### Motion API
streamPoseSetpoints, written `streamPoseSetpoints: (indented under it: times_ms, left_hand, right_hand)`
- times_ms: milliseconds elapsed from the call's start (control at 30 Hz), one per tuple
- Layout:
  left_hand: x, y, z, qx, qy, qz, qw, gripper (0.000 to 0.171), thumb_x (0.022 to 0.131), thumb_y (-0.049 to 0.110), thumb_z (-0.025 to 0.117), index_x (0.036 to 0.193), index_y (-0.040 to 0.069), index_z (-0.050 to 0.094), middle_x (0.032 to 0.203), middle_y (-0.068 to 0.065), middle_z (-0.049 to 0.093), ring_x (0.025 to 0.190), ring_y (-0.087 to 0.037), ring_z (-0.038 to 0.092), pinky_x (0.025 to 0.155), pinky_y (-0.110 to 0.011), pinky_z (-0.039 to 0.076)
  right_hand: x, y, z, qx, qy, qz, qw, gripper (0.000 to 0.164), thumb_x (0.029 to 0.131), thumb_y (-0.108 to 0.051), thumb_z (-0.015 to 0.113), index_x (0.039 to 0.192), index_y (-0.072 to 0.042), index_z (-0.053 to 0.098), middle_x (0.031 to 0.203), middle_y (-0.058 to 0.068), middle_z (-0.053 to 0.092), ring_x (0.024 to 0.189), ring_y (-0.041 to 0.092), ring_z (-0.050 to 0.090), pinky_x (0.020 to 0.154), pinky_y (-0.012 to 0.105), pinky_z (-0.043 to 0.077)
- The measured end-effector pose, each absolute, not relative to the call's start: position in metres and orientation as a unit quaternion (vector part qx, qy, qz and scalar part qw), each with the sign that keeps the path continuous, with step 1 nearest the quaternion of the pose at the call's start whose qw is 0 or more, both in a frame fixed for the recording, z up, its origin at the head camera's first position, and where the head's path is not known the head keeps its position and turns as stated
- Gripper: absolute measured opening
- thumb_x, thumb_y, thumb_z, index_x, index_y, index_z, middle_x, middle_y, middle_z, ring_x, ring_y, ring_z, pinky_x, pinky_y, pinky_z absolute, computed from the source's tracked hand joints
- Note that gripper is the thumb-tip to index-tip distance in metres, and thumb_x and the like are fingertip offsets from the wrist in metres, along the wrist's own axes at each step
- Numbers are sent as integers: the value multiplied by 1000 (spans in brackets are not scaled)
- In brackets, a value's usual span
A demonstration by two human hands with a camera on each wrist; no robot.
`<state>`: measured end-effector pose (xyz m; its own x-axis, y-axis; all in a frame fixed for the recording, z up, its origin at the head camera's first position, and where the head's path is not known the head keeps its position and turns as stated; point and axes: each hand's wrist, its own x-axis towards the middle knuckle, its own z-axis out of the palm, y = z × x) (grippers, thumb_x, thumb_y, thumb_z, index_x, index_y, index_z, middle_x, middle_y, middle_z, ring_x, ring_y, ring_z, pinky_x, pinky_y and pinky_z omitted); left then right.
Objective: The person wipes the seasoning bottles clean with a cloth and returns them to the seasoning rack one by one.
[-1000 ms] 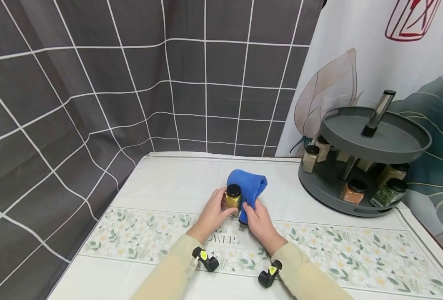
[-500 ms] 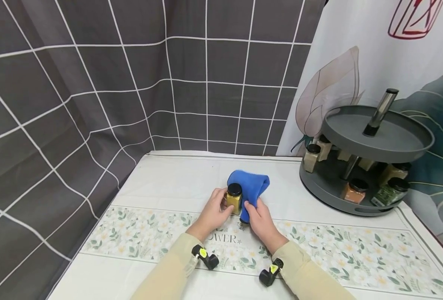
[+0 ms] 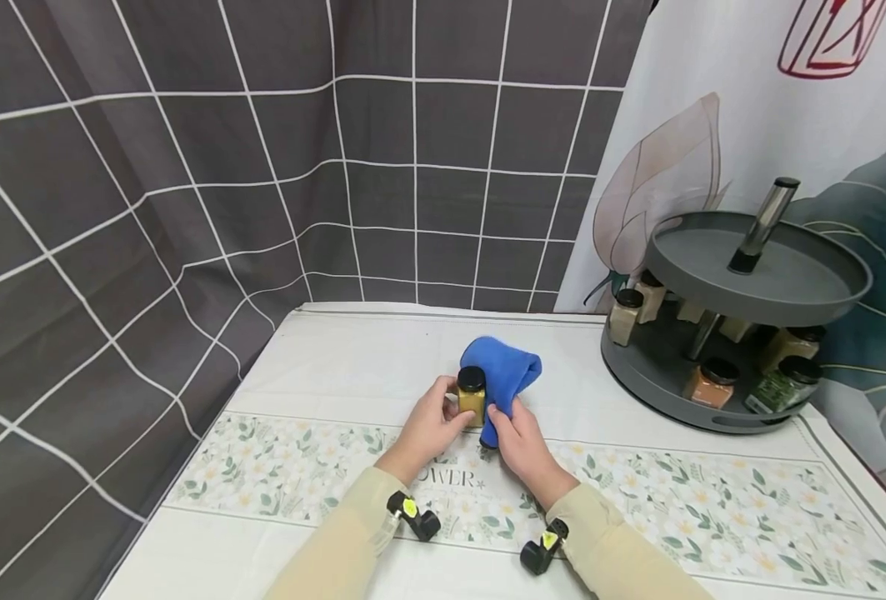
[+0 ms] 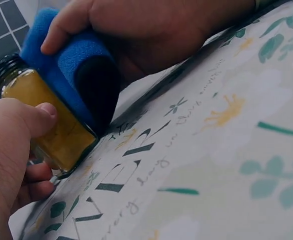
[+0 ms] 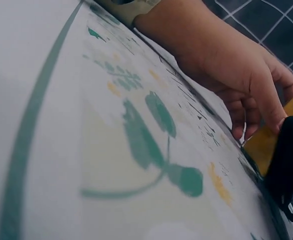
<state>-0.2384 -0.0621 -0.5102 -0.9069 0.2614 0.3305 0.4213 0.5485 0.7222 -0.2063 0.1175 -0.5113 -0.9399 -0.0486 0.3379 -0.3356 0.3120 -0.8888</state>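
Observation:
A square glass spice jar (image 3: 471,404) with yellow powder and a black lid stands upright on the tablecloth. My left hand (image 3: 429,425) grips it from the left, thumb across the front face, as the left wrist view shows. Against the jar's right side lies a folded blue cloth (image 3: 508,371) with a dark lower edge. My right hand (image 3: 521,442) holds this cloth between thumb and fingers. In the left wrist view the cloth (image 4: 71,65) meets the jar's side. The right wrist view shows the jar (image 5: 264,145) partly hidden behind the cloth.
A grey two-tier turntable (image 3: 743,421) stands at the back right. Several spice jars sit on its lower tier, among them an orange one (image 3: 711,383) and a green one (image 3: 783,385). A dark gridded curtain (image 3: 367,192) hangs behind the table's far edge.
Between the frames, the jar turns slightly in my left hand and shifts a little to the right. The cloth stays in my right hand, pressed at the jar's side.

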Motion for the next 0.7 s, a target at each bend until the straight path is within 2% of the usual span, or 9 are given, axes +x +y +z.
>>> streamPoseSetpoints:
  times_ms: [167, 400, 533, 700]
  left_hand:
    - [-237, -59, -511, -182, -881, -424, 103, 46, 92, 27, 76, 128, 10, 51, 104, -2, 61, 85, -15, 60, 74, -28, 51]
    - [-235, -58, -506, -187, -885, -417, 93, 47, 95, 25, 70, 133, 9, 48, 116, -7, 62, 91, -16, 62, 80, -33, 53]
    - [-237, -60, -509, -208, -876, -423, 105, 42, 94, 15, 67, 131, 6, 49, 116, -10, 63, 87, -15, 62, 80, -31, 54]
    - [-240, -63, -513, -212, -863, -448, 98, 43, 94, 16, 72, 128, 7, 48, 113, -8, 63, 87, -14, 63, 79, -30, 55]
  right_hand:
    - [-202, 118, -506, 114, -792, 586, 129, 43, 106, -12, 47, 146, 2, 46, 146, 23, 52, 137, 37, 48, 114, 53, 36]
    - [-208, 118, -512, 91, -803, 575, 129, 42, 105, -15, 48, 144, 2, 47, 143, 23, 54, 135, 37, 50, 113, 54, 37]
    - [-208, 118, -512, 91, -801, 576, 136, 40, 105, -15, 48, 141, 3, 50, 140, 24, 57, 132, 38, 52, 111, 54, 39]
    - [-207, 118, -511, 91, -802, 574, 141, 39, 104, -14, 49, 139, 4, 51, 139, 25, 57, 131, 39, 53, 110, 55, 40]
